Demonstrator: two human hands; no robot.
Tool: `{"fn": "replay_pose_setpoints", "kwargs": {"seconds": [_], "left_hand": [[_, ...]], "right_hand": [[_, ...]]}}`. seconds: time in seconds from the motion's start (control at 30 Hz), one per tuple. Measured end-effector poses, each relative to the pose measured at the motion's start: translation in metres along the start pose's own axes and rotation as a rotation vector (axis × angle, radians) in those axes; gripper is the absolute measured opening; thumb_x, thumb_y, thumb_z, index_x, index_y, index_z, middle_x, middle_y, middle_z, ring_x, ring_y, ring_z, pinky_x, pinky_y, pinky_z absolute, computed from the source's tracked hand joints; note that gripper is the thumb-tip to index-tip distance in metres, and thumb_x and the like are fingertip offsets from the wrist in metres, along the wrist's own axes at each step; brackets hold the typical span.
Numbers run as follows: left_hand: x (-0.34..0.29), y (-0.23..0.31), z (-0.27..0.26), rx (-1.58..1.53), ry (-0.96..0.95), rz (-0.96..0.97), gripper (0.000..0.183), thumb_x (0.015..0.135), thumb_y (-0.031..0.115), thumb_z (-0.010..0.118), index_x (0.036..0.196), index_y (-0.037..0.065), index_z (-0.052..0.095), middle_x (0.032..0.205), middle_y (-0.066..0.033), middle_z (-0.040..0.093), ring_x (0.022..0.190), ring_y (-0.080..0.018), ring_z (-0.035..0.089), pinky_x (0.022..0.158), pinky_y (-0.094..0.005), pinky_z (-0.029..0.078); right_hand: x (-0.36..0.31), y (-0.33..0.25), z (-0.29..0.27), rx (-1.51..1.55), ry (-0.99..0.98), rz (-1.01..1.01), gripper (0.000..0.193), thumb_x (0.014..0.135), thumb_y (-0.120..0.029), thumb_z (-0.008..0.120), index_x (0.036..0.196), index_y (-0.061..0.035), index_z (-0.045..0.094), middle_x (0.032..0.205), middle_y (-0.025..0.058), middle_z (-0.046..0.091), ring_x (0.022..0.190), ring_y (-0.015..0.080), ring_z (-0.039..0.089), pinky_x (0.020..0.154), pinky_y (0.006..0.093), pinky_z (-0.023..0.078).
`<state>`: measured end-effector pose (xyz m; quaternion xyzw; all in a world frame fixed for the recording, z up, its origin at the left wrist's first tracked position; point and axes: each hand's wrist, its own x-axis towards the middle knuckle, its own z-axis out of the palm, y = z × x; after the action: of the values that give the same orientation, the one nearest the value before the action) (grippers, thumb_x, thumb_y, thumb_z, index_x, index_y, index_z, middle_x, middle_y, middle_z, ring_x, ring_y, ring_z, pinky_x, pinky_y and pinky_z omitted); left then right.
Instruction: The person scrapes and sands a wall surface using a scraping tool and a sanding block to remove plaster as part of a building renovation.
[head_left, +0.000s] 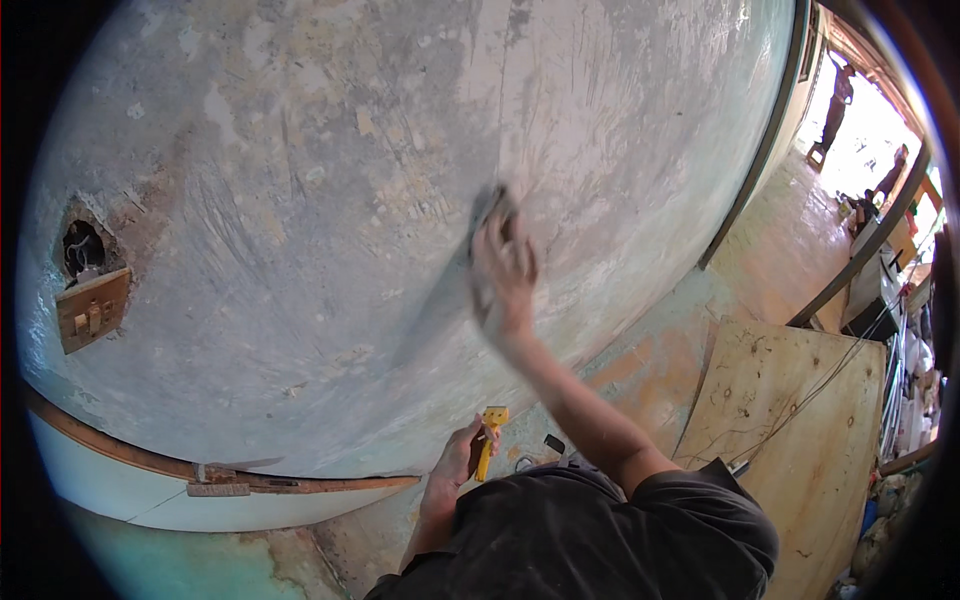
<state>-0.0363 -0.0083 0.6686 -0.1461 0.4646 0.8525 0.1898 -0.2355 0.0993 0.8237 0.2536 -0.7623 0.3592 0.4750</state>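
In front of me rises a patchy grey wall (330, 200) with scratches, yellowish spots and paler streaks. My right hand (507, 270) reaches up against it, fingers bent over a small dark piece (498, 203) pressed to the surface. It resembles a sanding pad, but motion blur and the fingers hide most of it. Lower down, close to my body, my left hand (457, 458) grips a yellow scraper-like tool (489, 445) with a short wide head pointing up. The left hand is apart from the wall work.
At left, an opened socket box (84, 248) shows wires, its switch plate (94, 308) hanging loose. A wooden ledge (270, 483) runs along the wall's lower left. A plywood sheet (780, 430) lies at right with cables. People (836, 105) are near the bright opening.
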Motion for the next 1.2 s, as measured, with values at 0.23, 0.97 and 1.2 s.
{"fn": "replay_pose_setpoints", "kwargs": {"seconds": [0.23,0.97,1.2], "left_hand": [[0.002,0.004,-0.002,0.078,-0.017,0.029,0.049,0.1,0.041,0.04,0.079,0.002,0.058,0.087,-0.0089,0.058,0.074,-0.0165,0.054,0.071,-0.0293,0.044],[0.001,0.011,0.0,0.139,-0.069,0.009,0.052,0.098,0.048,0.042,0.089,0.001,0.062,0.079,-0.004,0.057,0.074,-0.0123,0.053,0.073,-0.0262,0.042],[0.002,0.002,-0.011,0.069,-0.041,-0.009,0.055,0.096,0.052,0.043,0.088,0.002,0.062,0.083,-0.0041,0.058,0.074,-0.0131,0.053,0.073,-0.027,0.042]], "right_hand": [[0.034,-0.034,-0.018,0.074,-0.218,0.186,0.085,0.093,-0.042,0.046,0.145,0.0084,0.002,0.152,0.0295,0.008,0.142,0.0423,0.003,0.109,0.0604,-0.006],[0.087,-0.022,-0.027,0.023,-0.195,0.262,0.097,0.091,-0.052,0.044,0.142,0.0125,-0.008,0.148,0.0368,-0.003,0.14,0.048,-0.009,0.104,0.0668,-0.009],[0.063,-0.026,-0.026,-0.015,-0.251,0.222,0.099,0.091,-0.054,0.045,0.142,0.0129,-0.009,0.148,0.0371,-0.004,0.14,0.049,-0.007,0.104,0.0669,-0.009]]}}
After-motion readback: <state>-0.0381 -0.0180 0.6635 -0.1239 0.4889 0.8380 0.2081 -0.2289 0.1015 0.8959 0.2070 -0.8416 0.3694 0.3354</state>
